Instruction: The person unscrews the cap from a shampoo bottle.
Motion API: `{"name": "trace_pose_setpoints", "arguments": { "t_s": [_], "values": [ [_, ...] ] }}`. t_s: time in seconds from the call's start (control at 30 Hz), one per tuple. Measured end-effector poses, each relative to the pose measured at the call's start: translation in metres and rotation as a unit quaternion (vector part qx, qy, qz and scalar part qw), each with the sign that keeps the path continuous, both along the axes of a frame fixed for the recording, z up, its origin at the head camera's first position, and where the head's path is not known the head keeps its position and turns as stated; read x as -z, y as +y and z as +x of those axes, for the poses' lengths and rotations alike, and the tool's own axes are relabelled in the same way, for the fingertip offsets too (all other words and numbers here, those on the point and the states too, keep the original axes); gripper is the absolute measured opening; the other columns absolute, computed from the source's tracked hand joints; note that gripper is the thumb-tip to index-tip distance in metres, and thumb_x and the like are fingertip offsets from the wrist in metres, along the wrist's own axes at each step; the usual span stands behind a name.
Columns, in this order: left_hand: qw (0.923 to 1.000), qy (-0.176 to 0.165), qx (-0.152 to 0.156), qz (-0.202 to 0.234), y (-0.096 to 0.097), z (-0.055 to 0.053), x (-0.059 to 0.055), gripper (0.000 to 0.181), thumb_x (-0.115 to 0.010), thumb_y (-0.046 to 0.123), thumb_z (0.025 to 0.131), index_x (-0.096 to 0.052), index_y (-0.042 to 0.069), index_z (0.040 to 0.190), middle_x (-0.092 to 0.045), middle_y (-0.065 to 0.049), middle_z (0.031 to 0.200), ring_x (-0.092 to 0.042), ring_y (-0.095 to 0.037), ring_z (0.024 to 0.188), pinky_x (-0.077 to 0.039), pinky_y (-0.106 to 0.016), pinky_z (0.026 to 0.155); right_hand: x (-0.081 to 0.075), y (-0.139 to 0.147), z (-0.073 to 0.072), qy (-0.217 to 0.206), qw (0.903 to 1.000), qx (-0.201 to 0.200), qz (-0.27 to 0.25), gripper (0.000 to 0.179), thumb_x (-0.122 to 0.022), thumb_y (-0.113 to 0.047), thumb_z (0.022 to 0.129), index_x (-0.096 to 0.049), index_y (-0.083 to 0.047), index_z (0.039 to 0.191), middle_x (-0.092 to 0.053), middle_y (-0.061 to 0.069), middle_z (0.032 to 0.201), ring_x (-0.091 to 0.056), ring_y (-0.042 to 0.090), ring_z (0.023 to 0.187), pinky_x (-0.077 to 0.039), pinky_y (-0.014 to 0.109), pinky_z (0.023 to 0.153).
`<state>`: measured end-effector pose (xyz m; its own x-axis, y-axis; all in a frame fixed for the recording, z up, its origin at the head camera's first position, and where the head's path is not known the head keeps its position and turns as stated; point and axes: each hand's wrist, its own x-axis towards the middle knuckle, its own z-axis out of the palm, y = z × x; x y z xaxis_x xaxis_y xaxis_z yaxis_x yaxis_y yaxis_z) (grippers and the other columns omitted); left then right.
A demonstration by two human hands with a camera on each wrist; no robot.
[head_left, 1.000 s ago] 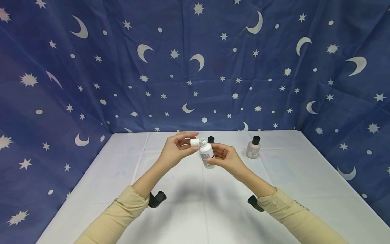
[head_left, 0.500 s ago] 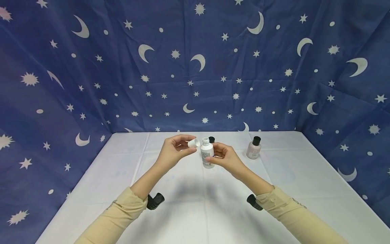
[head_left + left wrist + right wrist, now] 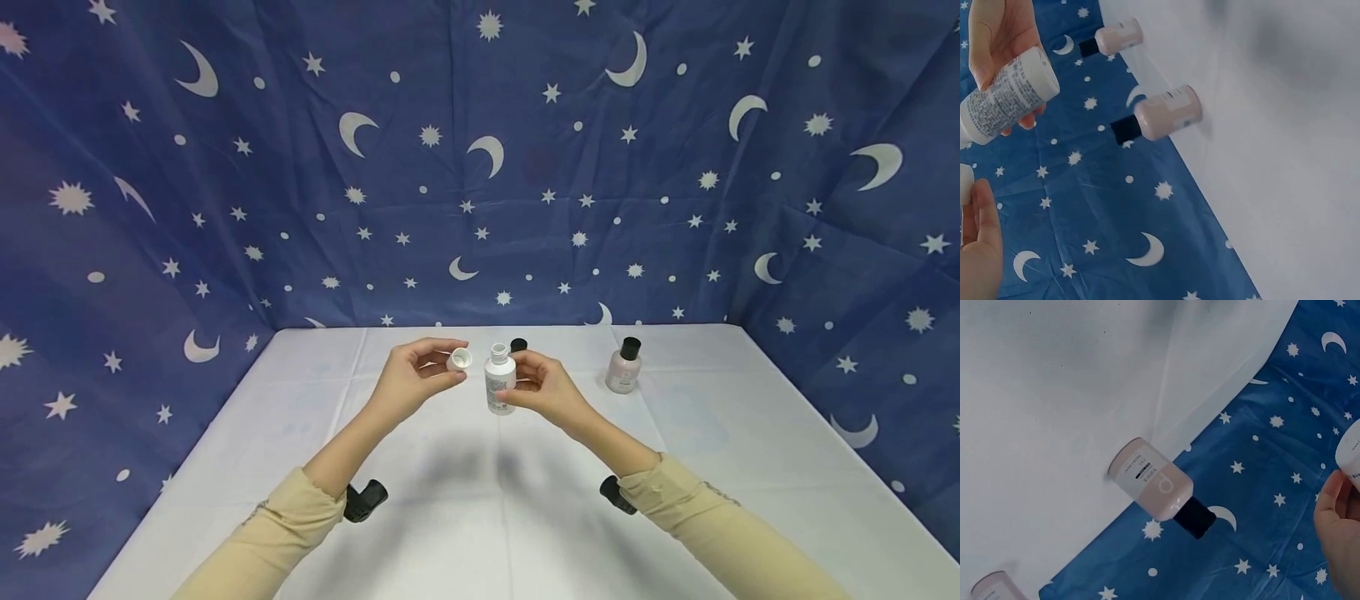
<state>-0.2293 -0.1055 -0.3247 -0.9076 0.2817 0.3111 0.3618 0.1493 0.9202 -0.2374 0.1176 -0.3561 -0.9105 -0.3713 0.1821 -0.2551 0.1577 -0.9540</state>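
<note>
My left hand (image 3: 411, 377) pinches a white screw cap (image 3: 460, 359) between thumb and fingers, its hollow side turned toward the head camera. To the right of it, my right hand (image 3: 546, 387) grips a small white bottle (image 3: 499, 383) with printed text, held upright above the table. The bottle's threaded neck is bare, and a gap separates it from the cap. In the left wrist view the bottle (image 3: 1013, 94) shows its printed label and its base, and the cap (image 3: 965, 184) is partly cut off by the edge.
A pink bottle with a black cap (image 3: 623, 367) stands on the white-clothed table (image 3: 705, 467) at the back right. A second pink bottle (image 3: 1169, 112) is mostly hidden behind the white one in the head view. A blue curtain (image 3: 420, 167) with moons and stars hangs behind.
The left hand has drawn the cap left, away from the bottle's neck, and turned its opening toward the head camera. The right hand has straightened the bottle from a tilt and shifted slightly left.
</note>
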Motion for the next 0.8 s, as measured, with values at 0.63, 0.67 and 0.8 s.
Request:
{"name": "trace_pose_setpoints", "arguments": {
  "t_s": [0.63,0.67,0.8],
  "values": [
    [0.9961,-0.021,-0.049,-0.071,-0.037,0.001,0.021,0.037,-0.074,0.002,0.078,-0.063,-0.005,0.113,-0.066,-0.021,0.104,-0.064,-0.001,0.080,-0.056,-0.019,0.076,0.011,-0.029,-0.017,0.024,0.9989,-0.031,0.026,0.049,-0.070,0.002,0.080,-0.050,0.010,0.124,-0.058,0.027,0.121,-0.061,0.035,0.108,-0.054,0.037,0.092],
    [0.9959,-0.025,-0.050,-0.071,-0.040,0.002,0.022,0.036,-0.074,0.002,0.078,-0.063,-0.005,0.112,-0.066,-0.021,0.104,-0.065,-0.001,0.080,-0.057,-0.020,0.075,0.012,-0.031,-0.018,0.025,0.9988,-0.033,0.027,0.048,-0.070,0.002,0.080,-0.050,0.010,0.124,-0.058,0.027,0.121,-0.061,0.035,0.108,-0.054,0.037,0.091],
    [0.9948,-0.036,-0.062,-0.072,-0.046,0.004,0.027,0.035,-0.074,0.001,0.077,-0.063,-0.006,0.110,-0.067,-0.020,0.103,-0.065,-0.002,0.079,-0.057,-0.021,0.075,0.016,-0.037,-0.020,0.032,0.9983,-0.038,0.031,0.046,-0.070,0.002,0.080,-0.051,0.010,0.121,-0.058,0.027,0.120,-0.061,0.036,0.109,-0.054,0.036,0.091]
  ]
}}
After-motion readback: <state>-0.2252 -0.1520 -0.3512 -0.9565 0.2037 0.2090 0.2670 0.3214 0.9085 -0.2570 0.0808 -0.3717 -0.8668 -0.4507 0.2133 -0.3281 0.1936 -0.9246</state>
